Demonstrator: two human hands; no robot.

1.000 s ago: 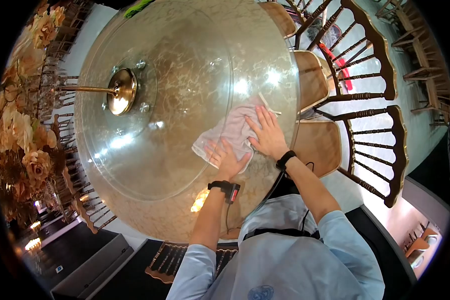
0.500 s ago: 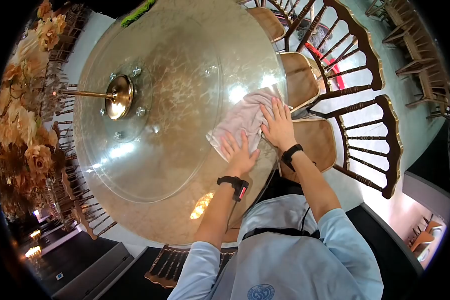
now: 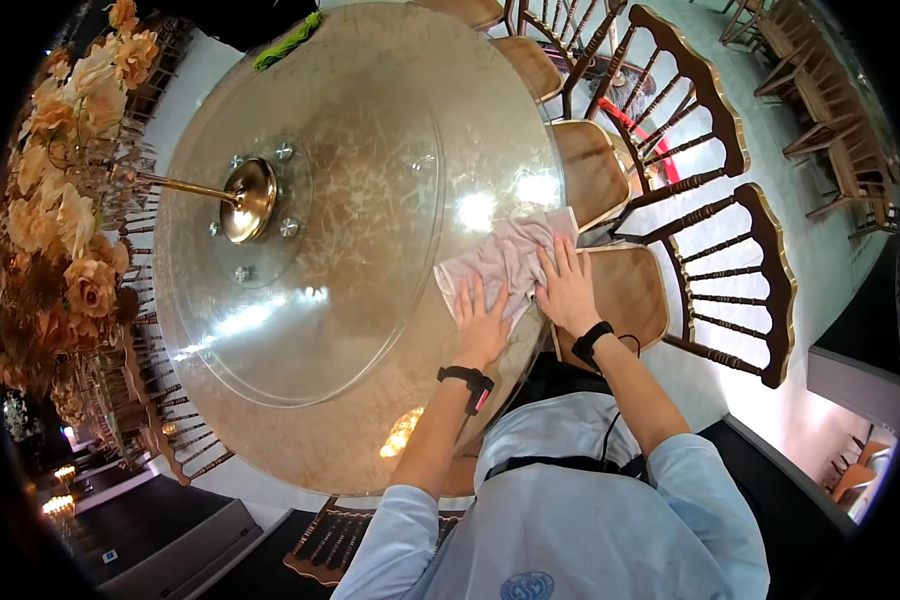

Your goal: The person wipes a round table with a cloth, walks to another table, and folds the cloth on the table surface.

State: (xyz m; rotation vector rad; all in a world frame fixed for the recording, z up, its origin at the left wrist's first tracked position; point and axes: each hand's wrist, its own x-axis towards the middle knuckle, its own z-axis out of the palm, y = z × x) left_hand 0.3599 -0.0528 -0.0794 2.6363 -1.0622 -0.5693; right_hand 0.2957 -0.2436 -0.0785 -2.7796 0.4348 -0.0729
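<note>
A pale pink cloth [image 3: 505, 258] lies crumpled near the right edge of a round marbled table [image 3: 300, 440]. My left hand [image 3: 481, 325] rests flat on the cloth's lower left part, fingers spread. On its right part lies my right hand [image 3: 567, 287], palm down with fingers stretched out, at the table's rim. Both hands press on the cloth rather than gripping it. A round glass turntable [image 3: 370, 300] covers the table's middle, to the left of the cloth.
A gold stand [image 3: 250, 200] rises from the turntable, with pale flowers [image 3: 90, 290] at the left. A green cloth [image 3: 288, 42] lies at the table's far edge. Wooden chairs [image 3: 625, 300] stand close along the right side. Another chair [image 3: 325, 540] is below the table.
Both hands and the pink cloth have moved right across the table, to its edge, and slightly down in view. The camera's view has shifted a little.
</note>
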